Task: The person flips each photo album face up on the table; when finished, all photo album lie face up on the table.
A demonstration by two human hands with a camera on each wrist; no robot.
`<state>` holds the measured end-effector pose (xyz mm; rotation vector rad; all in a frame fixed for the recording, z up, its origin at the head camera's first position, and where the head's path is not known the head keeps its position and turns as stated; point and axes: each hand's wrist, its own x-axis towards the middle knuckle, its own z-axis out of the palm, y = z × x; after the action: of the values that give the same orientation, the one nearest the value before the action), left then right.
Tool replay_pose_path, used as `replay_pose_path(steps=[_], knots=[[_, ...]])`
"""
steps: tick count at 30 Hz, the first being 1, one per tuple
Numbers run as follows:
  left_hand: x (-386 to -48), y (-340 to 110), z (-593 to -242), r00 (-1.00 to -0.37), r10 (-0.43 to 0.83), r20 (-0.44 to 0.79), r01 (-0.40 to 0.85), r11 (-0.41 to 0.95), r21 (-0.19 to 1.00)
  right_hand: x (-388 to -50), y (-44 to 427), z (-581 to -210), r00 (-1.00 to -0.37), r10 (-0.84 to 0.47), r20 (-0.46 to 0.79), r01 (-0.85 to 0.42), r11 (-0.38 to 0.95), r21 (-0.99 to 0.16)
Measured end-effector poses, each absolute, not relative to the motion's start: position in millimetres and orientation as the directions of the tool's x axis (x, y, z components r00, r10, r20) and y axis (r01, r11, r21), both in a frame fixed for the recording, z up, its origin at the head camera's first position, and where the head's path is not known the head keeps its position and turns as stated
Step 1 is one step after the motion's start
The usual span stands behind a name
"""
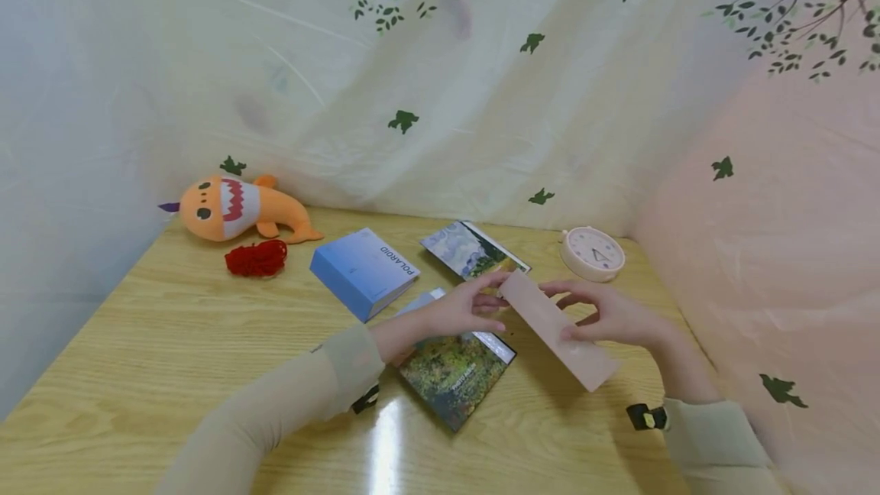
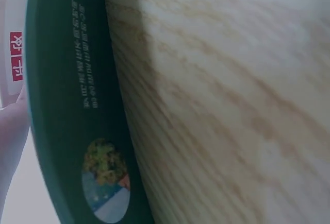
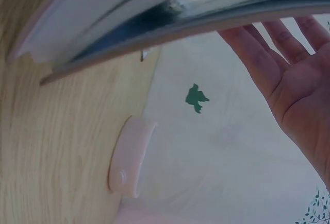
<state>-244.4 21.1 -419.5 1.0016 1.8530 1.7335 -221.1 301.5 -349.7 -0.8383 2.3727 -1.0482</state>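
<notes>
In the head view my right hand (image 1: pixel 612 315) holds a thin pink book (image 1: pixel 553 327), tilted above the table, thumb on the near side and fingers behind. The right wrist view shows its glossy inside and parted edges, with the palm (image 3: pixel 304 87) below. My left hand (image 1: pixel 464 308) reaches to the book's upper end, fingertips at the corner and thumb apart from it. Beneath the left wrist lies an album with a painted garden cover (image 1: pixel 457 376). The left wrist view is partly filled by a dark green cover (image 2: pixel 67 90) with printed characters and an oval picture.
A blue Polaroid box (image 1: pixel 364 270) stands left of the hands. Behind them lies another painted-cover album (image 1: pixel 457 247). A pink round clock (image 1: pixel 593 254) sits at the back right. Far left are an orange plush shark (image 1: pixel 234 208) and red yarn (image 1: pixel 256 259). Curtains border the table.
</notes>
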Motion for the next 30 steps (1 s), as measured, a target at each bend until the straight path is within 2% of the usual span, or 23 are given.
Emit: replay_pose_path(steps=[7, 13, 18, 22, 27, 30], knots=[[-242.3, 18.8, -424.1, -0.644, 0.753, 0.132, 0.196, -0.004, 0.981, -222.6, 299.1, -362.6, -0.705, -0.697, -0.129, -0.379, 0.524, -0.763], [-242.3, 17.3, -427.0, -0.648, 0.757, 0.083, 0.181, 0.048, 0.982, -221.9, 298.6, -370.6, -0.703, -0.706, -0.083, -0.461, 0.542, -0.703], [-244.2, 14.5, -429.0, -0.632, 0.773, 0.051, 0.181, 0.083, 0.98, -221.4, 297.9, -375.7, -0.713, -0.698, -0.061, -0.479, 0.549, -0.685], [-246.6, 11.7, -430.1, -0.601, 0.798, 0.045, 0.266, 0.147, 0.953, -220.0, 296.3, -378.5, -0.722, -0.69, -0.048, -0.498, 0.567, -0.657], [-248.2, 7.6, -429.1, -0.563, 0.824, 0.064, 0.494, 0.273, 0.825, -218.7, 295.0, -381.4, -0.737, -0.674, -0.048, -0.517, 0.608, -0.603], [-248.2, 6.4, -429.4, -0.544, 0.837, 0.055, 0.553, 0.309, 0.774, -219.0, 294.7, -384.2, -0.746, -0.664, -0.051, -0.524, 0.632, -0.571]])
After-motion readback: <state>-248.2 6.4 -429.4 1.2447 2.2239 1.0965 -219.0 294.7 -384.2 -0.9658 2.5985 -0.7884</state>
